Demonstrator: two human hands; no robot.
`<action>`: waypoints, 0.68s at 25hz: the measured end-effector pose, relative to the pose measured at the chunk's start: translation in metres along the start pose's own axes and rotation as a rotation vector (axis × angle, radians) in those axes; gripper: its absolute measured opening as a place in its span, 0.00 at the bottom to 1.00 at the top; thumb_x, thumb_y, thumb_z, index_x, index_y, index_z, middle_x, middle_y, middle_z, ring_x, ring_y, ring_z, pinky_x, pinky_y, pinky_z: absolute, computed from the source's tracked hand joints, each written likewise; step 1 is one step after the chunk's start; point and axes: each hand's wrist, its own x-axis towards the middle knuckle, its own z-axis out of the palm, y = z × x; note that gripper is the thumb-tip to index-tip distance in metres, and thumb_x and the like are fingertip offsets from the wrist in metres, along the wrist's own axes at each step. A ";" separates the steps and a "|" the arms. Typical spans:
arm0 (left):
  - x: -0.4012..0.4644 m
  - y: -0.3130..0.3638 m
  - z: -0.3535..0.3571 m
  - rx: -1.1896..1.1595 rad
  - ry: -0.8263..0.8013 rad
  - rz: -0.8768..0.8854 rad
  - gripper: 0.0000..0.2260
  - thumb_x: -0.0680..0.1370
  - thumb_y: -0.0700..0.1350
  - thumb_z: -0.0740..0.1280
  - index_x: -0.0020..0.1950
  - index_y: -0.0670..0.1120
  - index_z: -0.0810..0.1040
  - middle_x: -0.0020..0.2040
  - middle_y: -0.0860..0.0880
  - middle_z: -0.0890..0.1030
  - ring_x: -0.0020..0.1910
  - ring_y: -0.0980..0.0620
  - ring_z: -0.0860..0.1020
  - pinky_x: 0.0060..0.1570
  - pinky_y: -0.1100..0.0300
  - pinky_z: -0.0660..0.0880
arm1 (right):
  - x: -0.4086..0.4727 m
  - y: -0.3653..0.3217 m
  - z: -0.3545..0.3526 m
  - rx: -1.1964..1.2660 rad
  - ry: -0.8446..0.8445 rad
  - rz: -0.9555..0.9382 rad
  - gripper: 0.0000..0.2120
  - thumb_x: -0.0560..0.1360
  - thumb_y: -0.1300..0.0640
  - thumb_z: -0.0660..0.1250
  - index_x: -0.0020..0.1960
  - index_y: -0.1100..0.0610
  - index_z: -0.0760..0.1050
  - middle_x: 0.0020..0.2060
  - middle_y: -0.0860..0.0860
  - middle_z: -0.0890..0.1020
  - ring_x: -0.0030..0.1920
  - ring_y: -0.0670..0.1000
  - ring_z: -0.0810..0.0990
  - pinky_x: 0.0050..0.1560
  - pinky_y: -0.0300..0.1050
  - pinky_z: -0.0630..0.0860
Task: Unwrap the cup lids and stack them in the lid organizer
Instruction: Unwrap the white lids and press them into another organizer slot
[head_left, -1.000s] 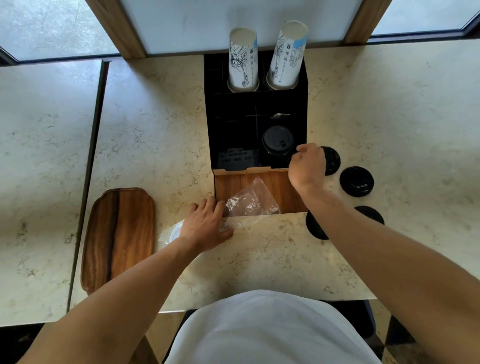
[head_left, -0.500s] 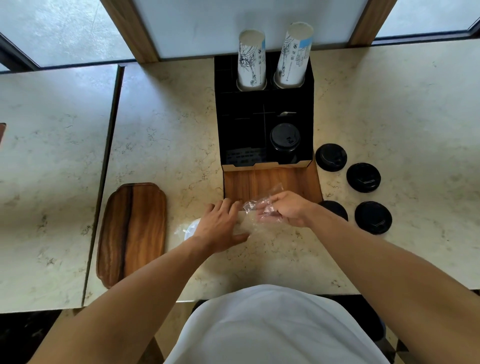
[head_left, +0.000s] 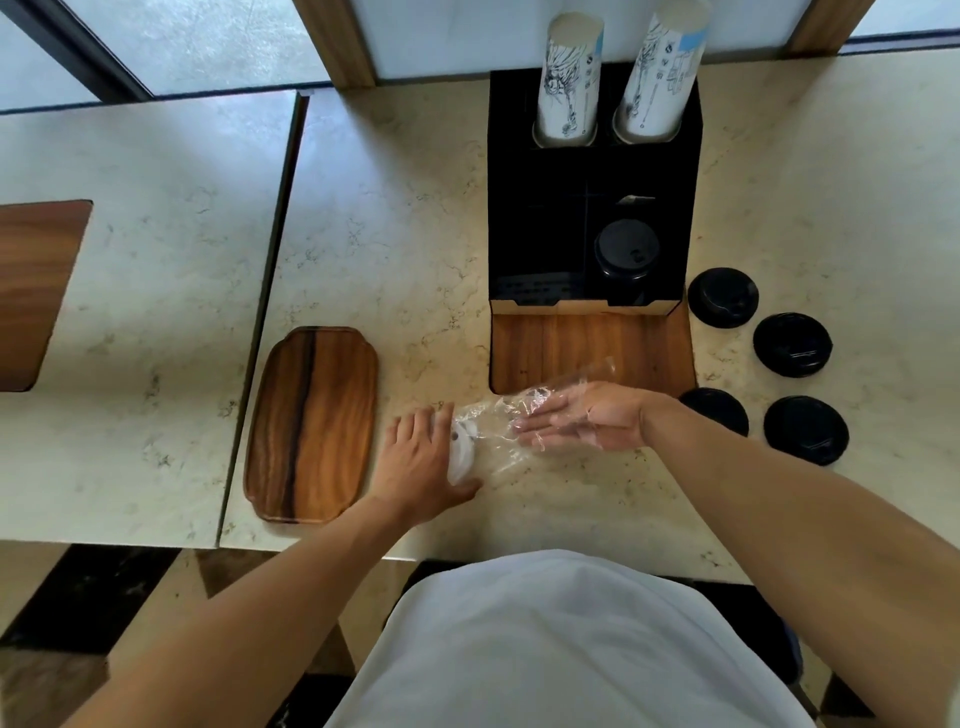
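Clear plastic sleeve (head_left: 498, 426): thin, slippery — on the counter (head_left: 395, 249) before the lid organizer (head_left: 595, 208).
White lids (head_left: 461, 452): light; we'd pinch rims.
Left hand (head_left: 423, 462): steadying the lids.
Right hand (head_left: 587, 418): fingers straight, inside the sleeve.

A clear, crinkled plastic wrapper (head_left: 498, 431) lies on the pale marbled surface (head_left: 415, 270) just in front of the lid organizer (head_left: 592, 208), with a white lid (head_left: 461, 451) showing at its left end. The organizer is a black, divided box on a wooden base, holding one black lid (head_left: 626, 252) in its front right compartment and two tall stacks of printed paper cups (head_left: 569, 78) at the back. Four more black lids (head_left: 792, 344) lie flat and unwrapped on the surface just to the organizer's right.
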 end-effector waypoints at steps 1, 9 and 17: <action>-0.001 0.000 0.001 -0.021 0.018 0.005 0.50 0.68 0.72 0.67 0.79 0.42 0.59 0.71 0.39 0.71 0.68 0.38 0.70 0.70 0.43 0.65 | 0.001 0.000 0.004 -0.016 -0.014 0.015 0.17 0.81 0.73 0.58 0.69 0.71 0.71 0.65 0.64 0.80 0.67 0.62 0.79 0.66 0.50 0.77; -0.005 0.019 0.007 -0.254 0.158 0.013 0.41 0.69 0.65 0.68 0.72 0.40 0.67 0.63 0.39 0.75 0.60 0.38 0.73 0.59 0.44 0.73 | 0.021 -0.002 0.040 -0.171 -0.046 0.063 0.17 0.79 0.71 0.65 0.67 0.70 0.73 0.58 0.64 0.83 0.54 0.58 0.86 0.44 0.40 0.84; -0.001 0.031 0.007 -0.264 0.201 0.013 0.37 0.72 0.64 0.68 0.70 0.40 0.68 0.62 0.37 0.76 0.59 0.38 0.74 0.57 0.41 0.74 | 0.029 0.004 0.050 -0.162 0.040 0.100 0.07 0.83 0.68 0.57 0.54 0.65 0.74 0.37 0.59 0.81 0.30 0.51 0.80 0.27 0.40 0.77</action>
